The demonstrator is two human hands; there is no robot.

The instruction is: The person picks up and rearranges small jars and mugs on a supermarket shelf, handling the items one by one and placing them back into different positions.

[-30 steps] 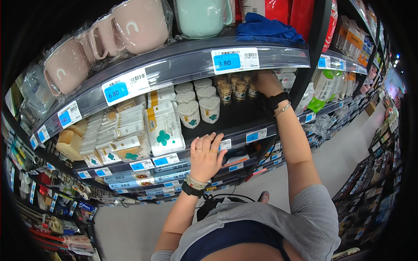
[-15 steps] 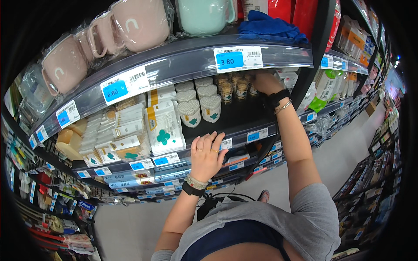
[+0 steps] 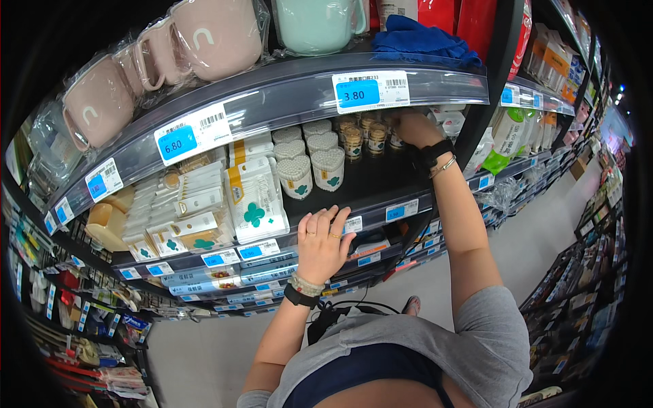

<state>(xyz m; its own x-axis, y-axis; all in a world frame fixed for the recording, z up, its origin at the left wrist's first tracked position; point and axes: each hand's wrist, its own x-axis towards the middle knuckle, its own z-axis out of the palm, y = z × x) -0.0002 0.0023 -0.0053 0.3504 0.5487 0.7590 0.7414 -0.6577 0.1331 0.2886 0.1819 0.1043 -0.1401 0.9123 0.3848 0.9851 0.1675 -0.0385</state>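
Note:
My left hand lies with fingers spread and slightly bent on the front edge of the middle shelf, and nothing is in it. My right hand reaches in under the upper shelf, beside several small round jars with tan tops, which look like toothpick jars. Its fingers are hidden among the jars and in shadow, so what they hold does not show. To the left of the jars stand two rows of white tubs of cotton swabs. Flat white packs with a green clover mark stand further left.
An upper shelf rail with price tags overhangs my hands. Wrapped pink mugs, a mint mug and a blue cloth sit above it. A dark upright post stands right of my right wrist. Green-and-white packs lie beyond.
Almost nothing differs. The shelf and its goods sit a trifle further left in the picture; both hands stay in the same places.

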